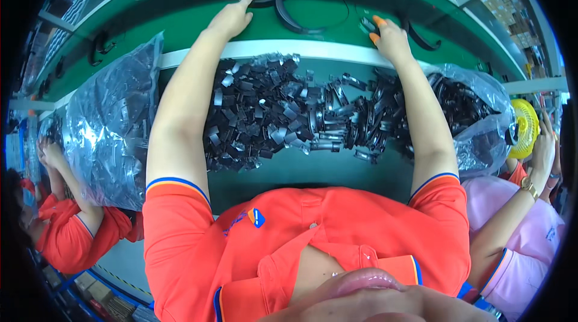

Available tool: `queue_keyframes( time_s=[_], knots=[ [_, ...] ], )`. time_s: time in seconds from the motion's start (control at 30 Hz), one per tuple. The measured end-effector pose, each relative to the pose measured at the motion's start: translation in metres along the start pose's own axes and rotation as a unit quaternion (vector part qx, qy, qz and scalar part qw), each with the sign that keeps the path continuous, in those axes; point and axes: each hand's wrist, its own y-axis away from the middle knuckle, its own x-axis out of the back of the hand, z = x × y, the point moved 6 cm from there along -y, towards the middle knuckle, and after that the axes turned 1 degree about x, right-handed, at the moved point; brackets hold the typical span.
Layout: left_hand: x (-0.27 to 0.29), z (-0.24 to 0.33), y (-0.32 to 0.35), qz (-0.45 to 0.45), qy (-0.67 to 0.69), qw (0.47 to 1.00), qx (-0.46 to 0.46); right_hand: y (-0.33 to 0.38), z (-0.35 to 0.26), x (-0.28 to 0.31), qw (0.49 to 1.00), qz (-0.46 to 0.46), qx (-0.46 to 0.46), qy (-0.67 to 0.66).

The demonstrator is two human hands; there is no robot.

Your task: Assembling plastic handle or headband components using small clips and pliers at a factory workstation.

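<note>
On the green conveyor-like surface, my left hand point(232, 19) is stretched out, index finger and thumb apart. Its index fingertip is at the end of a dark strip point(263, 3), which looks like part of a curved black headband point(289, 15) with a thin wire. My right hand point(390, 39), with orange covers on two fingertips, has a small dark grey piece point(366, 25) at those fingertips. The piece is too small to name. Another curved black band point(423, 37) lies just right of this hand. Below my forearms, small black plastic parts point(259, 111) form a heap beside curved black parts point(355, 117).
A large clear plastic bag point(111, 135) stands left of the heap. Another bag point(475, 117), holding black parts, lies at right. A pale rail point(313, 49) separates bench and green surface. Co-workers sit on both sides; a yellow basket-like object point(524, 128) is near the right one.
</note>
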Motion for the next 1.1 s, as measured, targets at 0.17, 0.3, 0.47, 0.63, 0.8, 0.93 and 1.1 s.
queue_keyframes(
  time_s=[0.17, 0.3, 0.47, 0.63, 0.8, 0.93, 1.1],
  knots=[
    [0.005, -0.004, -0.024, -0.058, 0.109, 0.988, 0.090, 0.047, -0.037, 0.054, 0.976, 0.095, 0.083, -0.178],
    [0.061, -0.039, -0.013, 0.231, -0.024, 0.969, 0.080, 0.092, -0.070, 0.057, 0.970, -0.026, 0.108, -0.216],
    [0.153, 0.006, 0.029, 0.442, 0.071, 0.894, -0.033, 0.106, -0.077, 0.057, 0.980, -0.007, 0.088, -0.176],
    [0.190, 0.113, 0.094, 0.497, 0.326, 0.790, -0.151, 0.107, -0.050, 0.055, 0.899, -0.012, -0.106, -0.425],
    [0.188, 0.133, 0.129, 0.390, 0.596, 0.677, -0.186, 0.113, -0.091, 0.119, 0.673, -0.034, 0.006, -0.739],
    [0.159, 0.153, 0.144, 0.216, 0.753, 0.603, -0.150, 0.132, -0.121, 0.161, 0.486, -0.067, 0.252, -0.834],
    [0.097, 0.160, 0.157, 0.045, 0.843, 0.535, -0.023, 0.132, -0.176, 0.162, 0.581, -0.180, 0.298, -0.735]
  ],
)
